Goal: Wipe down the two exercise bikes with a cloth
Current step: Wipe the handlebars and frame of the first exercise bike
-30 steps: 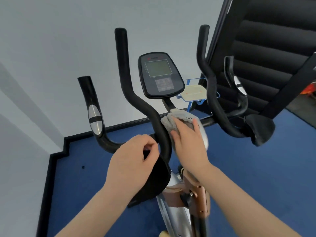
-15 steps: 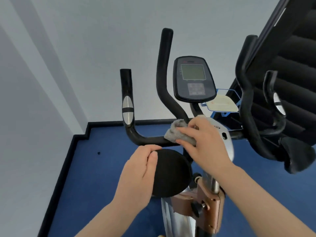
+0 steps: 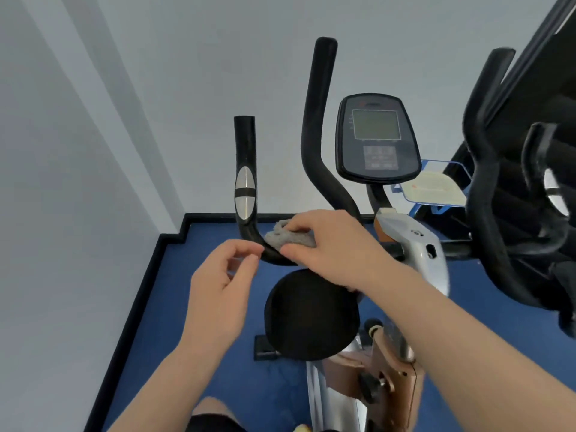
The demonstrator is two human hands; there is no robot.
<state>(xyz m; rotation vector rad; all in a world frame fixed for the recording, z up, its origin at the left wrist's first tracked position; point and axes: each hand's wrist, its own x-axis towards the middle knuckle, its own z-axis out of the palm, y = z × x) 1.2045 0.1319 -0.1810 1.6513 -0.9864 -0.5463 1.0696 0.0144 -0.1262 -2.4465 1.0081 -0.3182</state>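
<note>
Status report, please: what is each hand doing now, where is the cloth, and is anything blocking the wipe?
Right hand presses cloth on handlebar bend. Left hand loose, holding nothing, beside the bar. Nothing blocking.

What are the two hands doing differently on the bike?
The right hand holds a grey cloth against the black handlebar; the left hand holds nothing. The right hand touches the bike; the left hand hangs in the air beside the bar, fingers loosely curled. Both are bare.
</note>
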